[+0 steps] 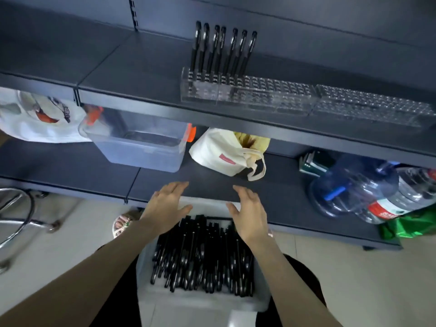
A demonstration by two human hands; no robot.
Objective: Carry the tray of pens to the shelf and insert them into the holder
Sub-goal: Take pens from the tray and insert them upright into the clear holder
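A white tray (205, 304) full of several black pens (203, 256) sits low in the middle, in front of me. My left hand (165, 206) and my right hand (250, 213) hover above its far end, fingers straight and spread, holding nothing. On the upper shelf (141, 67) stands a clear perforated pen holder (247, 95) with several black pens (221, 50) upright in its left end. A second clear holder (368, 105) continues to the right.
The lower shelf (271, 201) carries a clear plastic bin (141, 147), a white cloth bag (226, 154) and large water bottles (368, 187) with a green bag (410, 226) at right. A white printed bag (35, 116) hangs left. A chrome stool frame (16, 213) stands on the floor.
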